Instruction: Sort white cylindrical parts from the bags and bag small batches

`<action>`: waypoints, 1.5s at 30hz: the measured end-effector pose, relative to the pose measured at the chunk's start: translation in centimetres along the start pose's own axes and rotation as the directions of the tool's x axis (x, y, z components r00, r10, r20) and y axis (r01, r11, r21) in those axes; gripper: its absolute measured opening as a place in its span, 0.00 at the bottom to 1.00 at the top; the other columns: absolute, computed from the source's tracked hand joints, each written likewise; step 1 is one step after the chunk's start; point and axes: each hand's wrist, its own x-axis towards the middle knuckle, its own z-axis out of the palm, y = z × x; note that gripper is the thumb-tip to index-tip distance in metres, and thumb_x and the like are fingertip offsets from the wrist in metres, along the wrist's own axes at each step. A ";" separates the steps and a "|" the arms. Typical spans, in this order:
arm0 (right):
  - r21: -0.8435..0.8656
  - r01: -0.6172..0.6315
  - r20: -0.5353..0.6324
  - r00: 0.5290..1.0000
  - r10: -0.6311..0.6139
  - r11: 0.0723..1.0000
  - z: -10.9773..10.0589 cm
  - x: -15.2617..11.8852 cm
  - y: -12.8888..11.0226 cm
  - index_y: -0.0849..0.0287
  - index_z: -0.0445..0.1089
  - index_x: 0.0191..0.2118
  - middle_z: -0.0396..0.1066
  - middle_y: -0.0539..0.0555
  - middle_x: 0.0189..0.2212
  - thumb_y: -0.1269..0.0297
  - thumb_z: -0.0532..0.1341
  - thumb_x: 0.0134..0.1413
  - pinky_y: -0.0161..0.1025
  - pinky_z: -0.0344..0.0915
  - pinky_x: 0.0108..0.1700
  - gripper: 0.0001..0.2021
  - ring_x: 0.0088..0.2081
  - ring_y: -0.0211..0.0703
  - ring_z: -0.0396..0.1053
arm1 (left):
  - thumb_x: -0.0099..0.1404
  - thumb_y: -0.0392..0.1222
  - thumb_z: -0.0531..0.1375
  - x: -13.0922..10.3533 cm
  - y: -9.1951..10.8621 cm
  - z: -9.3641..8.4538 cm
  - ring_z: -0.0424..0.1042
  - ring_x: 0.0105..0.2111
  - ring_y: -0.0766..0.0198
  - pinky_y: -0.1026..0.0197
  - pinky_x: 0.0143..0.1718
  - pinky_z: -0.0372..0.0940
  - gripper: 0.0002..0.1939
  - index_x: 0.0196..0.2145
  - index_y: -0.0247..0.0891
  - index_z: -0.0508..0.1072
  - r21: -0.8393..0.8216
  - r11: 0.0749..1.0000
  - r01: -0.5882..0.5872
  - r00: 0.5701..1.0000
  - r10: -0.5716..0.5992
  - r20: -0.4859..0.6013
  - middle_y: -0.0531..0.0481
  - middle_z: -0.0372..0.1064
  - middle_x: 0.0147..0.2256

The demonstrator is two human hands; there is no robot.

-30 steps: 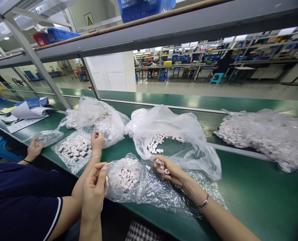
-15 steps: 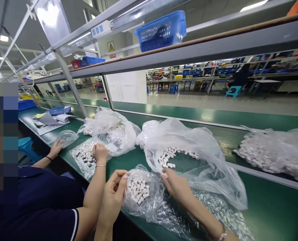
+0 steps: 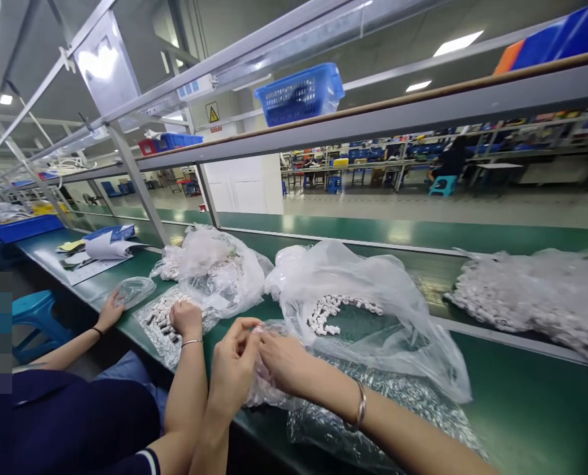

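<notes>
My left hand [image 3: 235, 359] pinches the rim of a small clear bag [image 3: 269, 394] of white ring-like parts at the table's front edge. Right beside it, the fingers of my right hand [image 3: 284, 363] are pressed together at the same rim and cover much of the bag. Behind my hands lies a large open plastic bag [image 3: 373, 270], with loose white parts [image 3: 323, 313] spilled in its mouth. Under my right forearm is a stack of crinkled clear bags [image 3: 403, 402].
At the left a co-worker's hands [image 3: 186, 320] work over white parts on a clear sheet. Another filled bag [image 3: 215, 264] stands behind them. More bagged parts [image 3: 531, 297] lie at the right. A shelf with a blue basket [image 3: 301, 95] crosses above the green table [image 3: 531, 409].
My right hand has moved left from the large bag's edge to the small bag, beside my left hand. The view has shifted slightly. The co-worker's right hand has moved a little over the parts.
</notes>
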 end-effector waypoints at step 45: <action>0.573 -0.108 -0.483 0.757 0.441 0.812 -8.9 -25.2 9.6 0.51 0.63 0.59 0.64 0.51 0.42 0.46 0.65 0.48 0.25 0.60 0.39 0.33 0.37 0.25 0.59 | 0.64 0.50 0.63 -0.5 11.7 16.7 0.67 0.25 0.68 0.68 0.24 0.62 0.12 0.37 0.39 0.75 -0.123 0.949 -0.291 0.866 0.316 0.388 0.51 0.71 0.29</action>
